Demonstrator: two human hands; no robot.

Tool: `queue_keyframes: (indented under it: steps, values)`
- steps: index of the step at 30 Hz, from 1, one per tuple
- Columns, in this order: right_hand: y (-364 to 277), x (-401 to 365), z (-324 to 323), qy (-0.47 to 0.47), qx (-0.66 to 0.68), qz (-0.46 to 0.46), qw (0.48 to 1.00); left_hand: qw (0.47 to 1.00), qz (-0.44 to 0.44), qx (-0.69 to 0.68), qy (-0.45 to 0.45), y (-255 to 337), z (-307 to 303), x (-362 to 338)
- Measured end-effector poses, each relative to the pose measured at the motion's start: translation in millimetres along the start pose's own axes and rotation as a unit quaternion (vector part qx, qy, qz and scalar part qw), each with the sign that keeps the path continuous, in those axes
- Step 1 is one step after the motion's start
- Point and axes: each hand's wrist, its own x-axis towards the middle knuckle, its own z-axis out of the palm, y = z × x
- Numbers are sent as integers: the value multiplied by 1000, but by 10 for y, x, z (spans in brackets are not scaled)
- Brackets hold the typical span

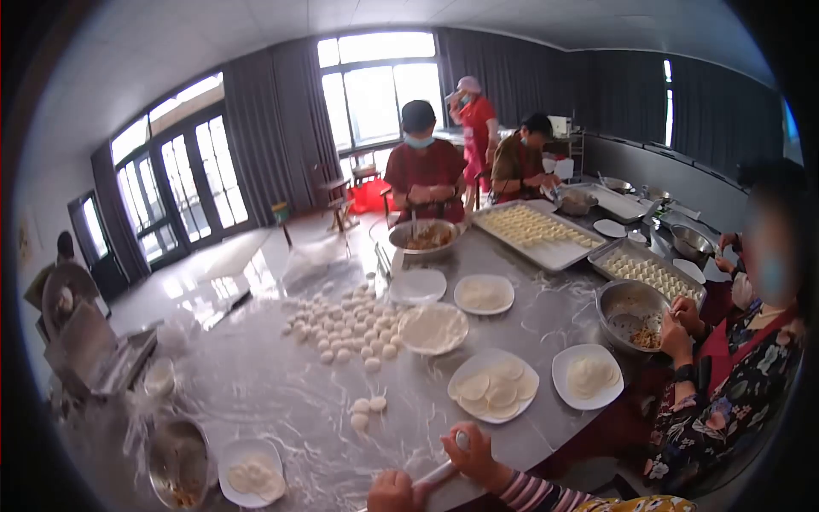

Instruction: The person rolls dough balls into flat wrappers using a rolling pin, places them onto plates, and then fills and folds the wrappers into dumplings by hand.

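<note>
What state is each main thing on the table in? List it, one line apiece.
Rolling pin: gripped by left hand and right hand
Dough pieces: unrolled, lying loose
Wrapper plate: holding flat rounds
Lower-left plate: holding white powder
Lower-left bowl: scraps inside
Bowl beside floral sleeve: partly filled
Larger tray: partly covered with dough parcels

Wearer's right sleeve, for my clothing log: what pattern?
The right sleeve is striped, dark and pale; head view.

The bottom edge crops the left hand (391, 492), which partly hides the rolling pin (438, 473).
</note>
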Motion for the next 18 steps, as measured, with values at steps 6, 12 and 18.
queue_keyframes:
  steps: [6, 12, 18]
  values:
    - [-10, -20, 9, 19, 53, 39, 998, 993, -115, -6, 13, -105, 145, 36]
    - [-45, 1, -21, 27, 94, 68, 993, 990, -141, -7, -16, -146, 145, 67]
    - [36, -46, 20, 11, 51, 28, 998, 989, -149, 0, 11, -174, 180, 71]
